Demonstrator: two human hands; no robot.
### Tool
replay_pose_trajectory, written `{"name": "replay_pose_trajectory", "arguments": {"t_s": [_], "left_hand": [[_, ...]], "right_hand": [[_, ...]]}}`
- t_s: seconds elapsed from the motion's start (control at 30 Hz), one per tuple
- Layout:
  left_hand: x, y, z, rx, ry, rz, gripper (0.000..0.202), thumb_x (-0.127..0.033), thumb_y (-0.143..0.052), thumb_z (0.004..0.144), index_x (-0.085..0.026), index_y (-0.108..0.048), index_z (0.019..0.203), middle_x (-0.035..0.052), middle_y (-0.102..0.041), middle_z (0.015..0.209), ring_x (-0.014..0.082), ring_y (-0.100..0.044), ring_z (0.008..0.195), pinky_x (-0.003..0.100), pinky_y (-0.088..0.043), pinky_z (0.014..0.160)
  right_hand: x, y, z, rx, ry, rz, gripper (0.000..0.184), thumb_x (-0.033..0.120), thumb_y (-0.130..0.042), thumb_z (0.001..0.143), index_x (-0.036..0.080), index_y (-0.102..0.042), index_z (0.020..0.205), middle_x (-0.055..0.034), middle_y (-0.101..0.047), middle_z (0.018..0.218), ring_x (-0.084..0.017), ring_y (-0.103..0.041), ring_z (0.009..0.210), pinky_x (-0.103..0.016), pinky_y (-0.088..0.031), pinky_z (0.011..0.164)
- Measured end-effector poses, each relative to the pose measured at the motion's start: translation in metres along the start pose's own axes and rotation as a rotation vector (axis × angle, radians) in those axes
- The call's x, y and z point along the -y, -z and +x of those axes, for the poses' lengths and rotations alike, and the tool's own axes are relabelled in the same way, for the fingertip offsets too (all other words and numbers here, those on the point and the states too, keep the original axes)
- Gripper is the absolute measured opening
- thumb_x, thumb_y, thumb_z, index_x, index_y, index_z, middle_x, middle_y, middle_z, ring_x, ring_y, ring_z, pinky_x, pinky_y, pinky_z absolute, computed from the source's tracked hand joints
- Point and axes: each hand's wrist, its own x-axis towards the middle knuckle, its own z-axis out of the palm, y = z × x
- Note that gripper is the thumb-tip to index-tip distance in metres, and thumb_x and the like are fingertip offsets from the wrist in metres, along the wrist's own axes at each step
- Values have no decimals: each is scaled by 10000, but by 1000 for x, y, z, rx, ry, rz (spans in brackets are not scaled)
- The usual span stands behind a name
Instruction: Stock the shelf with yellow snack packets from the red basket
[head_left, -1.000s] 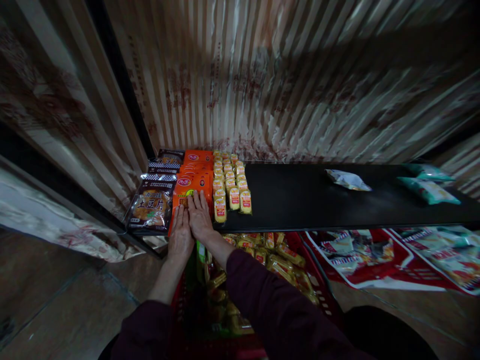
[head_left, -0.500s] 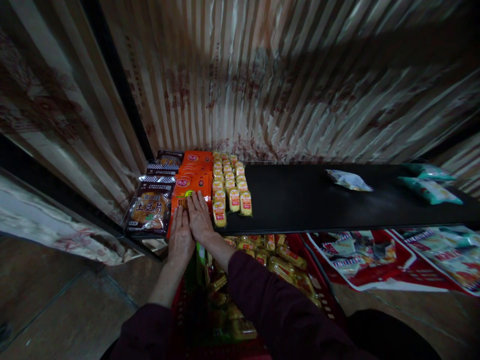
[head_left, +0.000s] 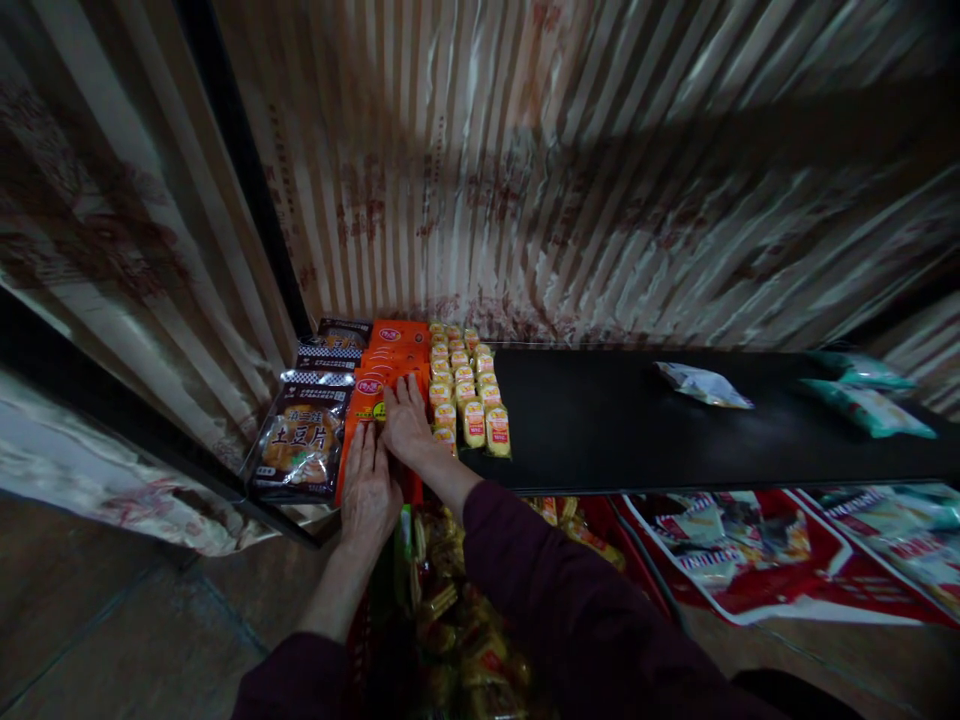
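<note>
The person's left hand [head_left: 371,500] and right hand [head_left: 409,428] lie unclenched, fingers extended, upon the near orange packet [head_left: 361,408], left of small yellow packets [head_left: 473,423].

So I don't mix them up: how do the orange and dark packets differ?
The orange packets are vivid orange; the dark packets are blackish, with checkered bands. The left hand and right hand partly cover the orange packets but not the dark packets. Both lie overlapping on the shelf.

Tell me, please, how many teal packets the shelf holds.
2: a front teal packet near the right end of the black shelf, a rear teal packet behind it; more may be hidden.
</note>
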Motion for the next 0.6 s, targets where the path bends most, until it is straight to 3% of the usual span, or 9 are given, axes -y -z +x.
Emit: {"name": "replay_pose_trajectory", "arguments": {"t_s": [0.17, 0.33, 0.47, 0.6], "left_hand": [[-3, -1, 10, 37, 17, 20, 449, -273, -455, 867, -61, -486, 1262, 211, -514, 1325, 309, -320, 1358, 512, -379, 1050], [-7, -1, 20, 66, 44, 66, 478, -308, -464, 861, -59, -483, 1269, 212, -494, 1347, 317, -350, 1340, 506, -376, 1047], [-8, -1, 26, 82, 32, 98, 486, -300, -494, 838, -102, -507, 1281, 179, -471, 1381, 327, -312, 1358, 524, -339, 1067], [-7, -4, 29, 86, 17, 104, 485, -303, -522, 821, -170, -528, 1288, 139, -468, 1394, 332, -282, 1372, 546, -315, 1074]], "right_hand": [[-1, 15, 23, 120, 115, -175, 459, 170, -438, 841, -30, -513, 1247, -238, -521, 1308, -281, -325, 1346, -433, -89, 1151], [-24, 18, 51, 64, 30, -152, 453, 176, -427, 858, 77, -490, 1295, -197, -444, 1395, -261, -294, 1365, -468, -202, 1111], [-48, 25, 83, 25, 9, -183, 462, 225, -433, 881, 91, -474, 1321, -186, -451, 1390, -279, -280, 1368, -443, -237, 1100], [-61, 31, 118, 48, 54, -267, 447, 217, -404, 900, 146, -463, 1338, -137, -531, 1331, -275, -392, 1299, -436, -237, 1100]]}}
